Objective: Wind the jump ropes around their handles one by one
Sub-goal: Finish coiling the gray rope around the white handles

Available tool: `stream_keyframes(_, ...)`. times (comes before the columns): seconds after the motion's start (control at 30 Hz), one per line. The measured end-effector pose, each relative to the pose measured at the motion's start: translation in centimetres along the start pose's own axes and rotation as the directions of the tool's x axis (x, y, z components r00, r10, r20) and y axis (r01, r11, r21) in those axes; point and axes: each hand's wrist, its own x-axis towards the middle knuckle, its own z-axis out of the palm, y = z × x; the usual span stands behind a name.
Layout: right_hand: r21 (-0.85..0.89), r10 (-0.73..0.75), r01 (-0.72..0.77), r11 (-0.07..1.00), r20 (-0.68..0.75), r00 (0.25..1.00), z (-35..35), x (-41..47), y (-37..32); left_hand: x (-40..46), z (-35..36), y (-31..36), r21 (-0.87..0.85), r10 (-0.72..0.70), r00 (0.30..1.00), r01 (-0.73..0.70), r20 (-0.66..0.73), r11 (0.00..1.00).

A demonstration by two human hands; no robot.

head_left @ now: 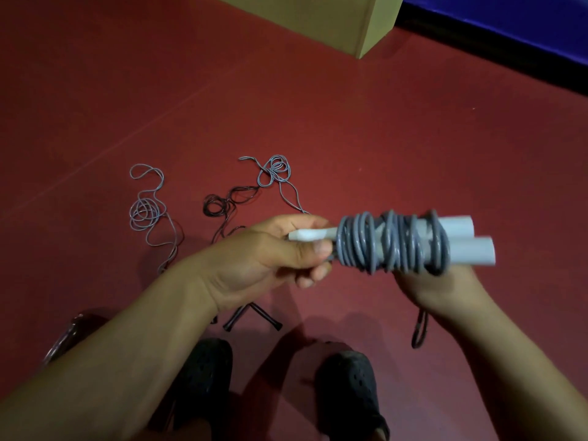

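A grey jump rope (393, 245) is coiled tightly around its two white handles (471, 249), which lie side by side and point right. My left hand (270, 253) grips the narrow left ends of the handles, thumb on top. My right hand (442, 286) cups the wound bundle from below, mostly hidden by it. On the red floor beyond lie loose ropes: a grey one (146, 211) at left, a dark one (226, 202) in the middle and another grey one (276, 173) behind it.
Dark handles (251, 319) lie on the floor under my left wrist, and a dark loop (420, 329) lies by my right forearm. My two black shoes (350, 386) stand at the bottom. A tan box (321, 20) and a blue mat (509, 33) sit at the back.
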Motion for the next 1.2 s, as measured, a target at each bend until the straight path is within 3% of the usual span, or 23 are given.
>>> stream_keyframes(0.13, -0.246, -0.084, 0.062, 0.967, -0.081, 0.993, 0.9, 0.3, 1.3, 0.7, -0.1, 0.1, -0.043, 0.007, 0.99, -0.014, -0.142, 0.999)
stream_keyframes(0.37, -0.31, 0.0, 0.036, 0.95, 0.113, 0.994, 3.0, 0.2, 0.2, 1.4, -0.1, -0.1, -0.014, -0.098, 0.904, 0.101, -0.417, 0.995)
stream_keyframes(0.53, -0.456, 0.0, 0.084, 0.886, 0.18, 0.984, 3.8, -0.1, -0.2, 1.3, -0.8, -1.1, 0.203, -0.076, 0.811, 0.234, -0.58, 0.951)
stream_keyframes(0.87, -0.55, 0.075, 0.055, 0.833, 0.211, 0.975, 3.4, -0.5, -0.3, 1.2, -1.2, -2.1, 0.48, 0.068, 0.716, 0.391, -0.695, 0.786)
stream_keyframes(1.2, -0.57, 0.29, -0.08, 0.818, 0.288, 0.913, 2.9, -0.6, -0.8, 1.0, -1.7, -2.3, 0.655, 0.203, 0.678, 0.518, -0.706, 0.549)
